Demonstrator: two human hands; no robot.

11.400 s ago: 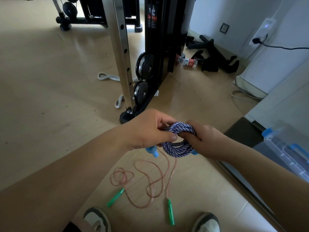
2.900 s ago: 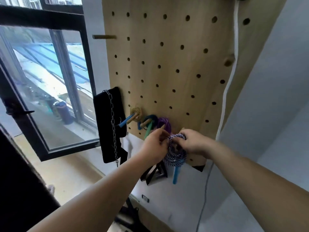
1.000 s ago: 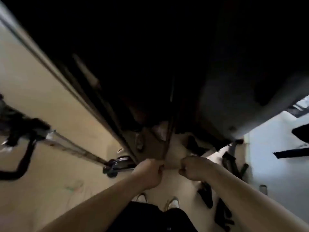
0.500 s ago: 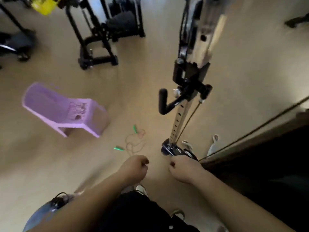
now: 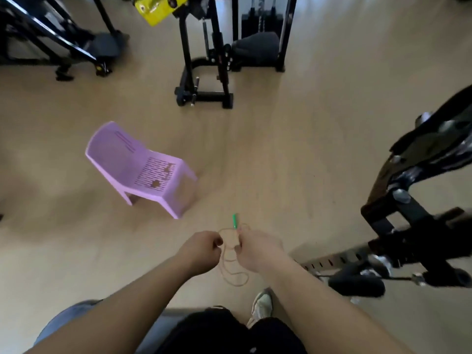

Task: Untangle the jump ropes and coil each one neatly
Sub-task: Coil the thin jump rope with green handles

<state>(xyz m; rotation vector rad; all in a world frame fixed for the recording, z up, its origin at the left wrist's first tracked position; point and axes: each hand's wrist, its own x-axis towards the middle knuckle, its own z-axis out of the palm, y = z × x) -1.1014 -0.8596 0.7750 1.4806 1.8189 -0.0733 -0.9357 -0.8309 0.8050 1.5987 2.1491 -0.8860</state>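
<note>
the person stood over the floor (image 5: 293, 154), both arms held out in front. the left hand (image 5: 201, 251) and the right hand (image 5: 258, 249) were curled into loose fists close together, apart from each other, and neither seemed to hold anything, though the curled fingers hid the palms.

the rope (image 5: 233, 267), thin and pinkish, lay loose on the floor in a few overlapping loops, seen in the gap between the hands and lower down, near a shoe (image 5: 261, 302). one green handle (image 5: 235, 221) showed just beyond the right hand; i could not see the other one. a purple chair (image 5: 143, 169) stood well off to the left, and black gym frames ringed the room.

to my eye this was the start of work on this rope: it was still slack and crossed over itself, not coiled. the next move called for stooping, opening the fingers, taking the green handle, then lifting so the loops fell free before winding. the strand was thin, so a careless pull might tighten a crossing.
</note>
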